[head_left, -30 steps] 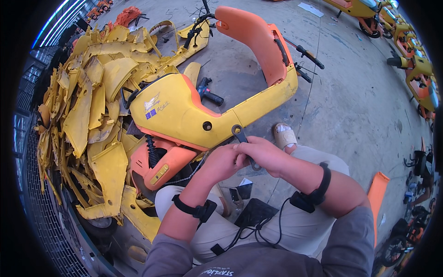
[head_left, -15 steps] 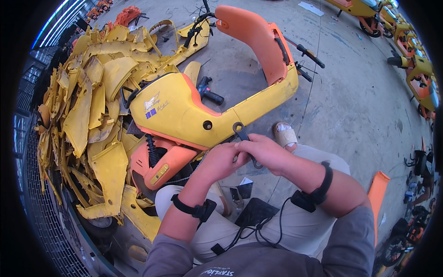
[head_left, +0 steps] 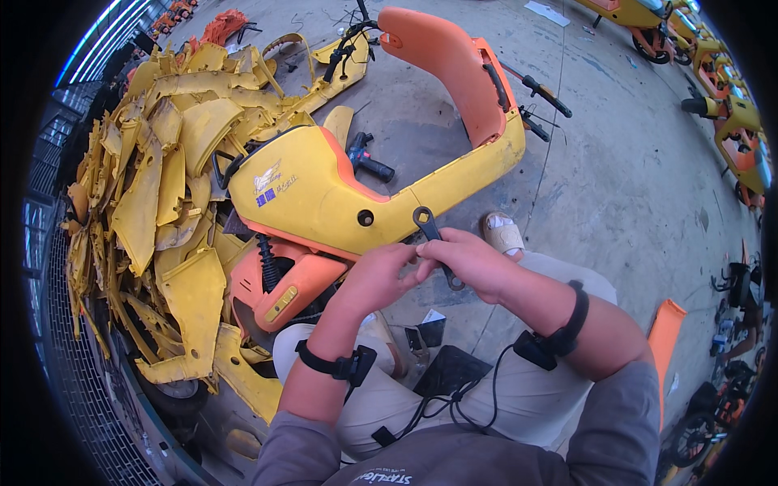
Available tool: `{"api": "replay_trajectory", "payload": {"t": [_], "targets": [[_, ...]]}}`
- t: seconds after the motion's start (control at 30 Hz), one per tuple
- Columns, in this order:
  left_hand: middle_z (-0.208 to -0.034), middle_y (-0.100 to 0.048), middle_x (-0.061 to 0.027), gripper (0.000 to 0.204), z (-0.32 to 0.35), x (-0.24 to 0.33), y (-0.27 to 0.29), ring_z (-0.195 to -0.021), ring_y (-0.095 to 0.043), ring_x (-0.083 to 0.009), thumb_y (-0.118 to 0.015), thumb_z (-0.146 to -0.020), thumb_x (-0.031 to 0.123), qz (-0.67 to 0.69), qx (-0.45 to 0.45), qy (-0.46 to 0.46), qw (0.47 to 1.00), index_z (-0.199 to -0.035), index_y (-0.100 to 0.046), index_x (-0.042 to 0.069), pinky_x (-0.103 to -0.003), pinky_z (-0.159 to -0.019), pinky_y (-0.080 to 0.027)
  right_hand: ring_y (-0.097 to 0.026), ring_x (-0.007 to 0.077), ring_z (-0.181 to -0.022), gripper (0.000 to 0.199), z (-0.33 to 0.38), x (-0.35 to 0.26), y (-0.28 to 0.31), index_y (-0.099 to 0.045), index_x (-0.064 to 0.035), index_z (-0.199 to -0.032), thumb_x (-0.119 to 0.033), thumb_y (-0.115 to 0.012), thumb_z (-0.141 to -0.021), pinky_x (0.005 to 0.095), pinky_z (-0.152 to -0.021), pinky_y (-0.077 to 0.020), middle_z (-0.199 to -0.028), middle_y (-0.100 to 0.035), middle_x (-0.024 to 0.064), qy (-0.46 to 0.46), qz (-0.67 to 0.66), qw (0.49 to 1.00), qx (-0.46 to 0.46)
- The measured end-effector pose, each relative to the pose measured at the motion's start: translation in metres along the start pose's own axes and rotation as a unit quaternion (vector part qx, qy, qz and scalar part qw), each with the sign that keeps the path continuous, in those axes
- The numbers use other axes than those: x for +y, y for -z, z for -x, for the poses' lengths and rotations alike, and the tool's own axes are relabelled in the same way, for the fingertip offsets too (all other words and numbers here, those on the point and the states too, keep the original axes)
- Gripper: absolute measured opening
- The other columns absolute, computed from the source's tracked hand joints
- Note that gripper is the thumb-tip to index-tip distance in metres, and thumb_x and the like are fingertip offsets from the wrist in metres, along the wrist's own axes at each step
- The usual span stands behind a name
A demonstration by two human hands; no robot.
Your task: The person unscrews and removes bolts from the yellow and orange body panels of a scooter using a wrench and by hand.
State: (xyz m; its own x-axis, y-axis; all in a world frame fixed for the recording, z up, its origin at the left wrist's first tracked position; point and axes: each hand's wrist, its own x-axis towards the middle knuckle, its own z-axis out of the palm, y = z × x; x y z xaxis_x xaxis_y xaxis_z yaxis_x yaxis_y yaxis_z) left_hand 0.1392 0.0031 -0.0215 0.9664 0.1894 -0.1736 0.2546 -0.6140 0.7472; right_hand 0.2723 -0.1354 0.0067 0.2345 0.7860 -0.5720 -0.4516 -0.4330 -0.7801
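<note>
My right hand [head_left: 472, 263] is closed around a dark double-ended ring wrench [head_left: 430, 230]; its upper ring stands out beyond the fingers and its lower end shows beneath the palm. My left hand [head_left: 384, 277] has its fingertips pinched together against the right hand's fingers; whether something small sits between them is hidden. Just beyond both hands, a yellow and orange scooter body [head_left: 304, 182] lies on its side. The upper ring of the wrench overlaps its yellow panel in the view, and contact cannot be made out. A round hole [head_left: 365, 218] shows in that panel.
A large heap of yellow plastic panels [head_left: 174, 154] lies at the left. A power drill [head_left: 370, 162] rests on the floor behind the scooter body. Orange panel [head_left: 666, 348] lies at my right. Parked scooters [head_left: 721, 97] line the far right. A cable hangs between my forearm straps.
The hands have shifted slightly, and the left fingers have drawn a little back from the right hand. The wrench has moved slightly right. The scooter body stays put.
</note>
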Motion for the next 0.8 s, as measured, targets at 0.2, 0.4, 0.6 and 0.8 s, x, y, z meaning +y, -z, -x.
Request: {"api": "replay_trajectory", "payload": {"t": [0.2,0.4,0.6,0.8], "targets": [[-0.098,-0.068,-0.0148,0.022,-0.006,0.007,-0.006,-0.093,-0.064,-0.0337,-0.068,-0.084,0.023,0.019,-0.045,0.023,0.999,-0.098,-0.066,0.006,-0.042,-0.079,-0.051,-0.057,0.0090,-0.075,0.028,0.000,-0.004,-0.009,-0.059,-0.0037,-0.103,-0.028,-0.056,-0.090,0.0245,-0.060,-0.0384,-0.079,-0.067,0.0026,-0.016,0.006,1.000,-0.022],[-0.096,-0.068,-0.0145,0.022,-0.007,0.007,-0.010,-0.092,-0.064,-0.0341,-0.071,-0.080,0.019,-0.016,-0.046,-0.024,0.999,-0.096,-0.066,0.006,-0.041,-0.081,-0.052,-0.059,0.0099,-0.081,0.022,0.004,-0.009,-0.017,-0.059,-0.0035,-0.097,-0.025,-0.057,-0.094,0.0255,-0.078,-0.0426,-0.082,-0.068,0.0034,-0.027,-0.024,0.999,-0.035],[-0.093,-0.067,-0.0180,0.023,-0.004,0.003,-0.007,-0.089,-0.064,-0.0362,-0.069,-0.081,0.024,-0.028,-0.068,-0.022,0.997,-0.094,-0.067,0.005,-0.043,-0.078,-0.051,-0.057,0.0084,-0.078,0.022,0.004,-0.008,-0.018,-0.059,-0.0045,-0.098,-0.025,-0.058,-0.092,0.0239,-0.067,-0.0400,-0.083,-0.068,0.0020,-0.041,-0.010,0.998,-0.047],[-0.086,-0.067,-0.0207,0.025,-0.001,-0.012,-0.014,-0.082,-0.065,-0.0387,-0.066,-0.082,0.027,0.007,-0.084,0.012,0.996,-0.086,-0.069,0.003,-0.044,-0.074,-0.051,-0.053,0.0055,-0.074,0.024,0.006,-0.011,-0.018,-0.058,-0.0072,-0.100,-0.027,-0.059,-0.087,0.0225,-0.056,-0.0330,-0.085,-0.068,0.0001,-0.078,0.036,0.994,-0.073]]}}
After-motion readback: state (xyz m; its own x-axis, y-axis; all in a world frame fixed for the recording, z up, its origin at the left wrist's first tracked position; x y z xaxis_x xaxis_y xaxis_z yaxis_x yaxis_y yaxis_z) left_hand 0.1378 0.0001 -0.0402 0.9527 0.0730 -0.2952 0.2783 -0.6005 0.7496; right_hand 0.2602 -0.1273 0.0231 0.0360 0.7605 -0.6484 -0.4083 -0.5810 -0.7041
